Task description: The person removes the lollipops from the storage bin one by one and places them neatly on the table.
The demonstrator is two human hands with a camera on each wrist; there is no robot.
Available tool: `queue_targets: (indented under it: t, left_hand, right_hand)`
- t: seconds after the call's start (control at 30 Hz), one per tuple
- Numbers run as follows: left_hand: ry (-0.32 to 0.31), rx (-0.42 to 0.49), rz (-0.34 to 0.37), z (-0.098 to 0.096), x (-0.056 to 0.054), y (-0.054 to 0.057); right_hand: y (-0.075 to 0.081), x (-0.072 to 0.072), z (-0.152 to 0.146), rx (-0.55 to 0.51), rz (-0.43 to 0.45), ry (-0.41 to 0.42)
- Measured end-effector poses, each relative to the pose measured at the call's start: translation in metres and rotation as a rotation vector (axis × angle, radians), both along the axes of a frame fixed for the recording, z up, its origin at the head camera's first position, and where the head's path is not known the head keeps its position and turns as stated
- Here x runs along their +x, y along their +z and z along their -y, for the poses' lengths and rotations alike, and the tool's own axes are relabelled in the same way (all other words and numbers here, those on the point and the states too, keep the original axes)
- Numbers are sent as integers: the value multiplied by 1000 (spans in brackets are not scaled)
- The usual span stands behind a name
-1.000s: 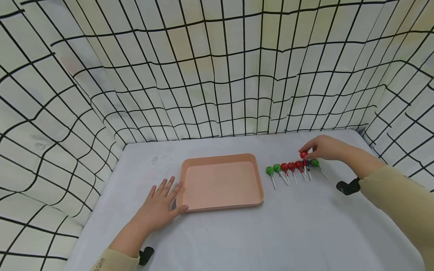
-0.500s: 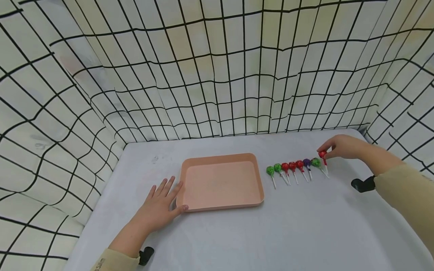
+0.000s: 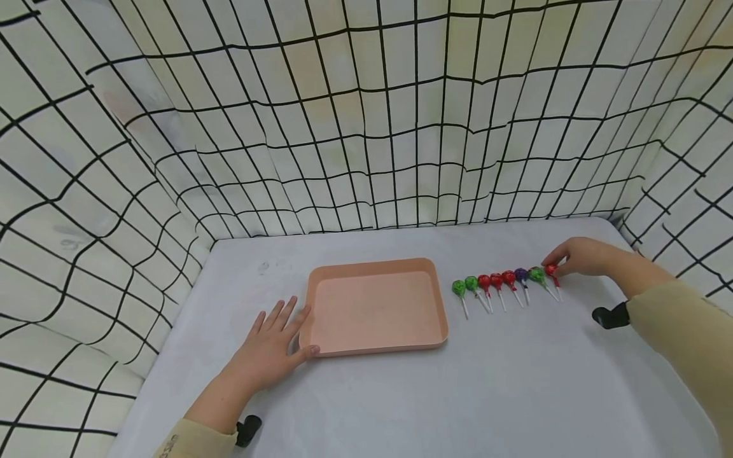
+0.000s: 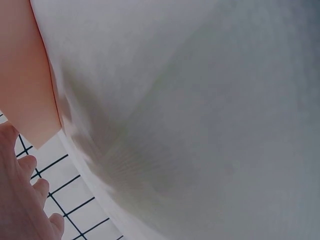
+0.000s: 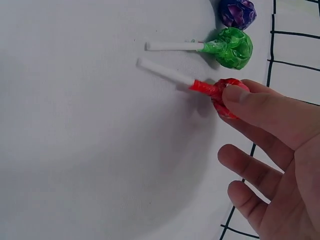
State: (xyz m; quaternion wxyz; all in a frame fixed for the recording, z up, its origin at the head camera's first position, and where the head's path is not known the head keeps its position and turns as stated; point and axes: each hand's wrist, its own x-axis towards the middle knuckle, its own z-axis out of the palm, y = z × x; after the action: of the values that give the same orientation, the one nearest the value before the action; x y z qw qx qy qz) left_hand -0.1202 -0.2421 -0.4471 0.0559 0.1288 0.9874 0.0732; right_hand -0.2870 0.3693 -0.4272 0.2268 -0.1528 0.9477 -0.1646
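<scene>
My right hand (image 3: 585,257) pinches the wrapped head of a red lollipop (image 5: 219,95) between thumb and forefinger, at the right end of a row of lollipops. Its white stick points toward the near side. Right beside it lies a green lollipop (image 5: 234,48), then a purple lollipop (image 5: 238,13). Farther left in the row are several red lollipops (image 3: 496,280) and two green ones. At the left, my left hand (image 3: 272,351) lies with fingers spread, touching the left rim of a pink rectangular tray (image 3: 375,352). In the left wrist view, the left fingers show only partly.
A white cloth covers the table (image 3: 487,394). Behind it and at both sides stand white walls with a black grid (image 3: 401,127). A black wrist camera (image 3: 610,315) sits under the right sleeve, another (image 3: 249,430) by the left.
My right hand has carried the red lollipop rightward from above the purple one, past the green one, and lowered it to the row's right end. The left hand has stayed at the tray.
</scene>
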Motion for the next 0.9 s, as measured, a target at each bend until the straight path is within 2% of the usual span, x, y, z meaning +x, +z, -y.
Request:
queue_targets:
  t: [0.57,0.9]
  left_hand:
    - [3,-3,10,-2,-1,-1]
    - [1,-4,-1,-3,-2,0]
  right_hand:
    - [-1,8,2,-48,-7,-19]
    - [7,11,3,-64,-49,-21]
